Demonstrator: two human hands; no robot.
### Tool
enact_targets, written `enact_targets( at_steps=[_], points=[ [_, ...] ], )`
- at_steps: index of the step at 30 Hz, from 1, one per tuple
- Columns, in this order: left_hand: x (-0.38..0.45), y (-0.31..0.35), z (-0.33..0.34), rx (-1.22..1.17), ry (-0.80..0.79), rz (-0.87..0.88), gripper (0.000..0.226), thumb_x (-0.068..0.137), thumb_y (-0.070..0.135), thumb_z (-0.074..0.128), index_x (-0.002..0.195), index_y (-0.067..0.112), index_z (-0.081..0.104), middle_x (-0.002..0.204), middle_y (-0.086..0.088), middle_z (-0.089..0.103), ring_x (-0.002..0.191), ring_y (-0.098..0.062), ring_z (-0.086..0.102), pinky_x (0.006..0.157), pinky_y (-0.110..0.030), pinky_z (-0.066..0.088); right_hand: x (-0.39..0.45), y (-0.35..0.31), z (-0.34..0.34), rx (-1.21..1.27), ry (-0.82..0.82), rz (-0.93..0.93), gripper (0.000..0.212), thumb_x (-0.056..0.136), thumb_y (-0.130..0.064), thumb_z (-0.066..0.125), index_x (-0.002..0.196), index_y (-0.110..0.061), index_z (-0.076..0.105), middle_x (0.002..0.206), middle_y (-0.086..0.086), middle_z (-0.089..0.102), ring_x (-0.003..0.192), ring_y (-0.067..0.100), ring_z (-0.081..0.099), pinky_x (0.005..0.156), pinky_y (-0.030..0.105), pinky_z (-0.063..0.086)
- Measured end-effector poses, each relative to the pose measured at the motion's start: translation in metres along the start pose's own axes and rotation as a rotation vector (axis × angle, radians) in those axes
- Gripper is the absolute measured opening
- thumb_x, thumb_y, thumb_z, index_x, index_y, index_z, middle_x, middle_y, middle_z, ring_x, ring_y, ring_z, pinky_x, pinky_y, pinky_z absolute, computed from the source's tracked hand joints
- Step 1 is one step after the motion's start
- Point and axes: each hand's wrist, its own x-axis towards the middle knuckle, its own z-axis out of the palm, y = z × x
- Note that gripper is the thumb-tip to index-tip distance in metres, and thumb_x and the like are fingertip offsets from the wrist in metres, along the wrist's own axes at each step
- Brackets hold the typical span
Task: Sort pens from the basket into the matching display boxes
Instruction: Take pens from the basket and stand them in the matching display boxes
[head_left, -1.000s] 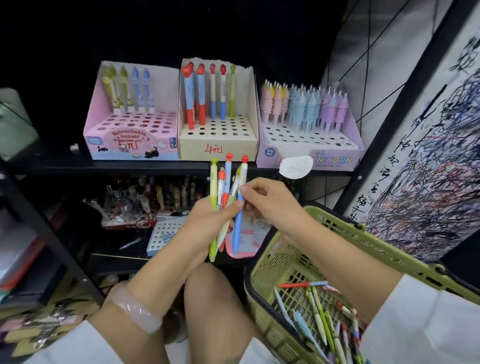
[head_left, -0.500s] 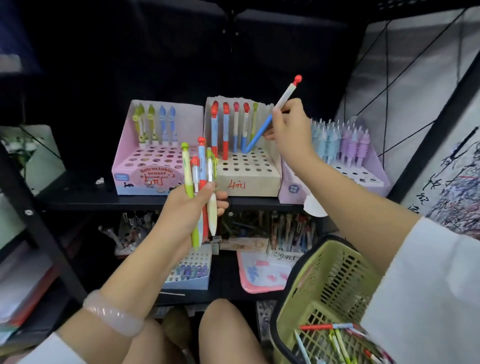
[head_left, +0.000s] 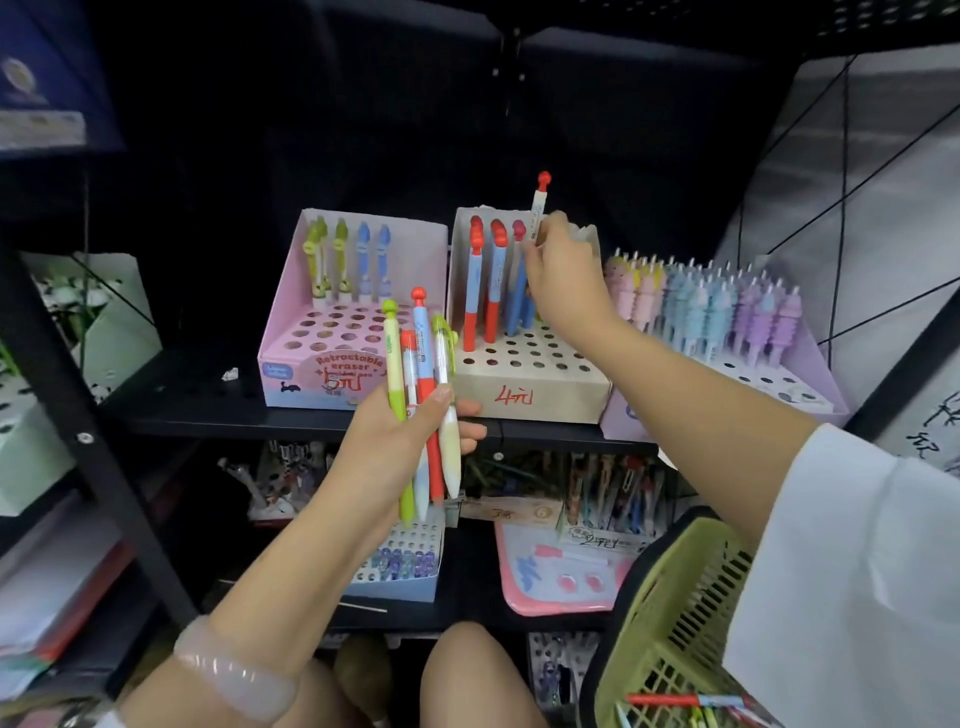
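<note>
My right hand (head_left: 563, 273) holds a blue pen with a white top and red cap (head_left: 538, 205) nearly upright over the back row of the beige display box (head_left: 524, 392), beside the red and blue pens (head_left: 483, 280) standing there. My left hand (head_left: 400, 441) grips a bunch of several pens (head_left: 423, 395), green, red and blue ones, in front of the pink eraser-pen box (head_left: 291, 374). The green basket (head_left: 670, 623) with more pens sits at the lower right.
A lilac box (head_left: 789, 384) of pastel pens stands right of the beige one on the black shelf (head_left: 218, 410). A lower shelf holds more pen boxes and a pink tray (head_left: 550, 577). A black upright post (head_left: 78, 410) runs down the left.
My right hand took one blue pen from the bunch, carried it up to the beige box and swung it from tilted to nearly upright, lower into the box. The view rose towards the shelf.
</note>
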Motion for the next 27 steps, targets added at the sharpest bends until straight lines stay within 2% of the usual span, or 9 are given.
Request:
enact_targets(
  at_steps=[3, 6, 8, 13, 15, 18, 21, 24, 27],
  points=[
    [0.000, -0.001, 0.000, -0.018, -0.013, 0.006, 0.016, 0.093, 0.019, 0.051, 0.108, 0.016, 0.056, 0.082, -0.002, 0.075, 0.072, -0.016, 0.072, 0.055, -0.019, 0.053, 0.001, 0.002, 0.006, -0.056, 0.009, 0.024, 0.024, 0.100, -0.013, 0.037, 0.119, 0.000, 0.042, 0.075, 0.008, 0.053, 0.059, 0.022, 0.051, 0.050, 0.033, 0.041],
    [0.000, -0.001, -0.001, -0.042, -0.004, -0.002, 0.013, 0.092, 0.017, 0.052, 0.103, 0.015, 0.058, 0.082, -0.003, 0.075, 0.075, -0.017, 0.072, 0.057, -0.019, 0.054, -0.009, 0.007, 0.015, -0.061, -0.145, 0.023, 0.021, 0.100, -0.015, 0.038, 0.114, -0.002, 0.046, 0.071, 0.001, 0.048, 0.057, 0.016, 0.049, 0.044, 0.022, 0.027],
    [0.000, -0.001, -0.003, -0.072, 0.022, -0.016, 0.011, 0.092, 0.015, 0.052, 0.099, 0.013, 0.060, 0.081, -0.004, 0.075, 0.076, -0.018, 0.072, 0.058, -0.020, 0.054, -0.016, 0.011, 0.018, -0.050, -0.215, 0.054, 0.016, 0.098, -0.019, 0.044, 0.104, -0.006, 0.050, 0.071, -0.003, 0.045, 0.060, 0.012, 0.047, 0.046, 0.019, 0.027],
    [0.001, 0.000, -0.006, -0.137, 0.069, -0.049, 0.013, 0.092, 0.015, 0.052, 0.099, 0.009, 0.060, 0.081, -0.006, 0.074, 0.075, -0.018, 0.072, 0.057, -0.020, 0.054, -0.030, -0.002, 0.005, 0.246, 0.030, 0.135, 0.012, 0.094, -0.024, 0.054, 0.088, -0.013, 0.051, 0.070, -0.006, 0.050, 0.059, 0.001, 0.045, 0.053, 0.014, 0.037],
    [0.001, 0.000, -0.007, -0.150, 0.066, -0.057, 0.014, 0.093, 0.015, 0.050, 0.099, 0.008, 0.061, 0.081, -0.006, 0.074, 0.074, -0.017, 0.072, 0.057, -0.020, 0.054, -0.039, -0.018, -0.003, 0.426, -0.099, 0.098, 0.014, 0.095, -0.024, 0.051, 0.086, -0.016, 0.058, 0.072, -0.006, 0.057, 0.058, -0.002, 0.050, 0.053, 0.006, 0.040],
    [0.000, 0.001, -0.007, -0.164, 0.062, -0.051, 0.015, 0.094, 0.015, 0.049, 0.101, 0.007, 0.060, 0.079, -0.006, 0.074, 0.073, -0.016, 0.072, 0.057, -0.020, 0.054, -0.053, -0.038, -0.007, 0.639, -0.483, 0.129, 0.016, 0.095, -0.027, 0.050, 0.090, -0.021, 0.063, 0.087, 0.003, 0.066, 0.068, 0.003, 0.058, 0.062, 0.015, 0.050],
    [-0.001, 0.002, -0.009, -0.173, 0.062, -0.041, 0.016, 0.094, 0.015, 0.049, 0.104, 0.008, 0.059, 0.080, -0.007, 0.074, 0.075, -0.018, 0.072, 0.058, -0.021, 0.055, -0.057, -0.047, -0.004, 0.766, -0.669, 0.165, 0.015, 0.094, -0.024, 0.054, 0.092, -0.016, 0.067, 0.089, 0.002, 0.065, 0.076, 0.008, 0.059, 0.063, 0.017, 0.051],
    [-0.001, 0.007, -0.018, -0.168, 0.083, -0.032, 0.018, 0.094, 0.017, 0.049, 0.102, 0.007, 0.060, 0.084, -0.011, 0.074, 0.078, -0.022, 0.072, 0.059, -0.022, 0.056, -0.051, -0.059, 0.000, 0.827, -0.627, 0.187, 0.013, 0.093, -0.022, 0.055, 0.091, -0.013, 0.065, 0.087, 0.005, 0.065, 0.073, 0.009, 0.060, 0.063, 0.017, 0.052],
    [0.000, 0.013, -0.034, -0.140, 0.130, -0.016, 0.019, 0.095, 0.022, 0.047, 0.101, 0.008, 0.059, 0.078, -0.008, 0.074, 0.065, -0.021, 0.071, 0.052, -0.023, 0.055, -0.030, -0.074, 0.000, 0.833, -0.404, 0.182, 0.013, 0.094, -0.026, 0.053, 0.093, -0.013, 0.057, 0.078, 0.000, 0.064, 0.059, 0.001, 0.063, 0.058, 0.014, 0.052]
  ],
)
